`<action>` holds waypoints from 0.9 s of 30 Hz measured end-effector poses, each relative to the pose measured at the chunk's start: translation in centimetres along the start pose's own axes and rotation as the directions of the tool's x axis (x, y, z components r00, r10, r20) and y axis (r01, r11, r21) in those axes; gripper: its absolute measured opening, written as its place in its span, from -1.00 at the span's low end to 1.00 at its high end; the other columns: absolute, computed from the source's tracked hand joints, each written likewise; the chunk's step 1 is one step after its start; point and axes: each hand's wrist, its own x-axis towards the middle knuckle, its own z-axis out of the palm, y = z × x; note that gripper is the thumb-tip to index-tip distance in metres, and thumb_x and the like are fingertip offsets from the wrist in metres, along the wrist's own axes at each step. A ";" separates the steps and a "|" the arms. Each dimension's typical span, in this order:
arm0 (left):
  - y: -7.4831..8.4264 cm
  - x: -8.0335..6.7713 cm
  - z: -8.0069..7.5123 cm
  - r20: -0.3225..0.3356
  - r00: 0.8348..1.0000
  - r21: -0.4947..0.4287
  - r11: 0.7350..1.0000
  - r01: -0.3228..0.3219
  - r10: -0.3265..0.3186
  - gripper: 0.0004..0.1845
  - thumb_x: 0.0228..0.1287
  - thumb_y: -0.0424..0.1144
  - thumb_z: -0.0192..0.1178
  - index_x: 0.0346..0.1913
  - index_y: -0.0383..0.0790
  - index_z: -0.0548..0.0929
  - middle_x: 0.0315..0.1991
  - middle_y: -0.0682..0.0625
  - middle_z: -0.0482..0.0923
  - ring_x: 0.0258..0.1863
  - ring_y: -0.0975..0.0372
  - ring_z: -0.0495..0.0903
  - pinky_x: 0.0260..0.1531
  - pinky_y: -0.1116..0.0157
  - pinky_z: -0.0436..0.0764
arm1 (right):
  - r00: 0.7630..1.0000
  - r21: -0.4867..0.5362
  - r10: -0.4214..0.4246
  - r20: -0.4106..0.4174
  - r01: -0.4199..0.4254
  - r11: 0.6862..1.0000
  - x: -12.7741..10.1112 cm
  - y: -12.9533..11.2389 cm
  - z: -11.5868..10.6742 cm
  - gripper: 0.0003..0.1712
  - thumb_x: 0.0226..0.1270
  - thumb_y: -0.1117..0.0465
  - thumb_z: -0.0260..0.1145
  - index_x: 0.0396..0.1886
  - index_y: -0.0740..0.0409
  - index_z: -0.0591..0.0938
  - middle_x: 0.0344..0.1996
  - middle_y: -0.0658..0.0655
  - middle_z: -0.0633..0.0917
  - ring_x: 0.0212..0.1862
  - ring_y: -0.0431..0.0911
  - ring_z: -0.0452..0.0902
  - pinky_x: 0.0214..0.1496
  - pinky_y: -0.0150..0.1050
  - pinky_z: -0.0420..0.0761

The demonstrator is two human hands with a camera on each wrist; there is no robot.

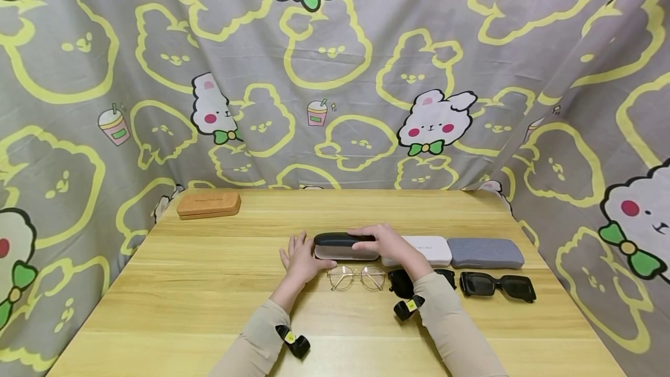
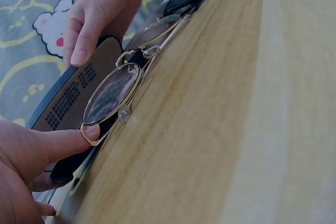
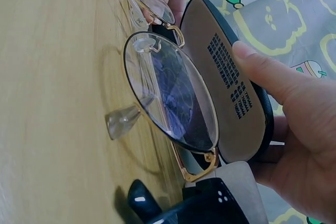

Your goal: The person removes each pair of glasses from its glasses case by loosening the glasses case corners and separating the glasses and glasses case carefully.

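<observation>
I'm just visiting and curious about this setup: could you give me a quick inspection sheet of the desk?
Surface: wooden table, light grain.
Job's things: black glasses case, partly opened; gold round glasses lying in front of it.
Clutter: white case, grey case, tan case at far left, two black sunglasses.
Hands: left hand touches the case's left end; right hand grips its lid.
Cables: nothing seen.
Surroundings: cartoon bunny curtain around the table.
</observation>
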 end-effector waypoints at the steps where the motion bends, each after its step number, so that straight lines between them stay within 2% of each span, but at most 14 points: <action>1: 0.0 0.0 0.0 -0.001 1.000 0.002 1.000 0.000 0.000 -0.15 -0.20 0.02 0.57 0.20 -0.31 0.54 0.50 -0.27 0.12 0.53 -0.24 -0.18 0.38 -0.34 -0.39 | 1.000 -0.006 -0.007 0.000 0.007 1.000 0.0 0.0 0.0 -0.46 0.31 -0.09 0.27 0.24 -0.03 0.59 0.18 0.10 0.64 0.23 0.00 0.57 0.23 -0.05 0.58; 7: -0.1 0.1 0.1 0.000 1.000 0.013 1.000 0.008 -0.008 -0.12 -0.19 0.03 0.57 0.23 -0.32 0.52 0.50 -0.25 0.11 0.54 -0.22 -0.18 0.39 -0.33 -0.39 | 1.000 -0.007 -0.020 0.001 0.020 1.000 0.0 0.2 0.1 -0.47 0.31 -0.08 0.28 0.23 -0.01 0.60 0.16 0.11 0.65 0.22 0.01 0.58 0.22 -0.05 0.58; 27: 0.2 -0.1 -0.1 -0.003 1.000 -0.004 1.000 0.008 -0.008 -0.11 -0.22 0.02 0.58 0.23 -0.34 0.52 0.49 -0.27 0.12 0.53 -0.23 -0.17 0.39 -0.34 -0.38 | 1.000 0.002 0.027 0.014 -0.027 1.000 -0.2 -0.3 0.4 -0.49 0.30 -0.06 0.30 0.23 -0.06 0.60 0.17 0.08 0.65 0.22 0.02 0.57 0.22 -0.03 0.58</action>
